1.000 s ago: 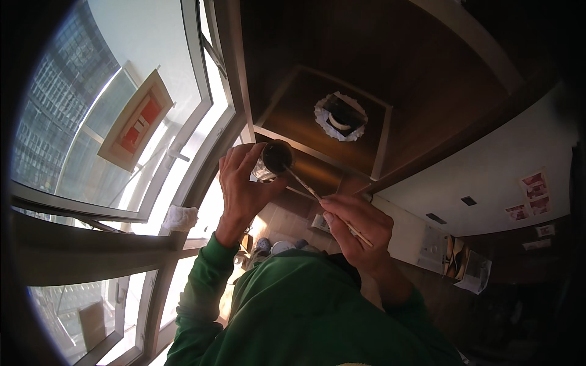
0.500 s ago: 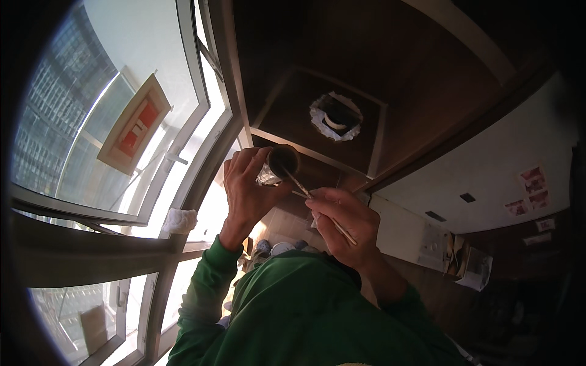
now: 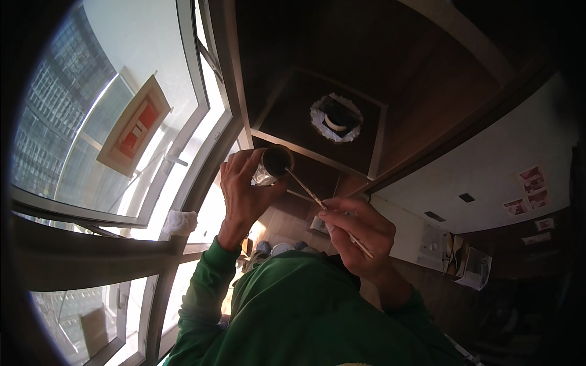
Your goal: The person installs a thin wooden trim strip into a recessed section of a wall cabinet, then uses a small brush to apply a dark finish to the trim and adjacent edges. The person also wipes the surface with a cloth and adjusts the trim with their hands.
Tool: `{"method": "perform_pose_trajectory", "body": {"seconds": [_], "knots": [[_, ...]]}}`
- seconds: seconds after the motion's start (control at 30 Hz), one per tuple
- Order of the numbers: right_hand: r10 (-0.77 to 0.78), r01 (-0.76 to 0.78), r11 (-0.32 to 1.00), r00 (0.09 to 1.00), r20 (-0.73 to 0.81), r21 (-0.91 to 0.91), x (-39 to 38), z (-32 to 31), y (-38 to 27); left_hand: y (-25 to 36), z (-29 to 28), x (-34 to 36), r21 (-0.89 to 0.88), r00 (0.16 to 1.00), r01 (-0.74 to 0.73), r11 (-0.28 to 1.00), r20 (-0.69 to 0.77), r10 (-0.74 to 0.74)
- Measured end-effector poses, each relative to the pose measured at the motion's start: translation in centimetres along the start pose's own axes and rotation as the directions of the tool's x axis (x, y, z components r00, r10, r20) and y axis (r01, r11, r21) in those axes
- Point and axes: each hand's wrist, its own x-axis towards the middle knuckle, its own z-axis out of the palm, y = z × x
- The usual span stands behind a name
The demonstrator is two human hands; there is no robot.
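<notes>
Bright window panes point(image 3: 91, 122) fill the left half of the frame, with dark wooden panelling point(image 3: 342, 73) across the upper centre and a round opening point(image 3: 336, 117) set into it. At the right of the frame a pale wall point(image 3: 488, 183) carries a few small pictures point(image 3: 530, 189).

Near the centre I see my left hand point(image 3: 244, 192) wrapped around a small cup point(image 3: 273, 166), its dark mouth turned toward the camera, with the fingers curled over its shiny side. Just lower right of it my right hand point(image 3: 360, 235) is clenched on a thin stick point(image 3: 317, 198), pinched between thumb and fingers. The stick runs up and to the left, and its far tip meets the rim of the cup. Both green sleeves point(image 3: 293, 311) rise from the lower edge of the frame. A white cloth point(image 3: 180, 222) sits on the window frame at centre left.
</notes>
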Motion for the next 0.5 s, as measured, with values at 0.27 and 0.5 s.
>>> {"method": "perform_pose_trajectory", "body": {"seconds": [0.27,0.5], "knots": [[0.056,-0.054,0.997,0.997,0.054,-0.048,0.0,2.4,0.6,-0.2,0.0,0.0,-0.009,0.999,0.022,1.000,0.032,-0.022],[0.050,-0.046,0.996,0.997,0.063,-0.070,-0.6,2.1,-0.3,-2.2,-0.1,-0.1,-0.023,1.000,0.000,1.000,0.029,0.001]]}}
